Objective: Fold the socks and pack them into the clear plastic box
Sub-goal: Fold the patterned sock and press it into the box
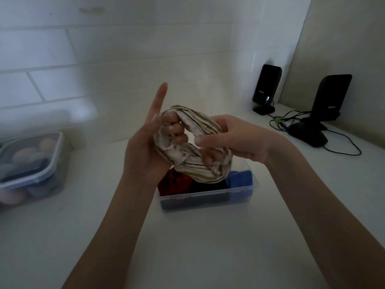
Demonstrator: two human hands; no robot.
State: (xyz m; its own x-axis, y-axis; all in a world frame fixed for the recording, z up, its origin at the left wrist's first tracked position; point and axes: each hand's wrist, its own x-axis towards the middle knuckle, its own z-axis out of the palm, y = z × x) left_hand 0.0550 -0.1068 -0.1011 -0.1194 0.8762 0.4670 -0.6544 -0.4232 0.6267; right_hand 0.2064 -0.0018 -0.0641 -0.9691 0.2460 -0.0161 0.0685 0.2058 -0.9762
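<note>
Both hands hold a white sock with olive and dark stripes in the air, just above the clear plastic box. My left hand has several fingers hooked inside the sock's cuff, with the index finger pointing straight up. My right hand pinches the cuff's other side and stretches it open. The sock's bundled end hangs down toward the box. Inside the box lie a red sock, a dark sock and a blue sock.
A second lidded clear box with pastel rounded items stands at the left. Two black speakers and a black mouse with cables sit at the back right. A white tiled wall rises behind the white counter.
</note>
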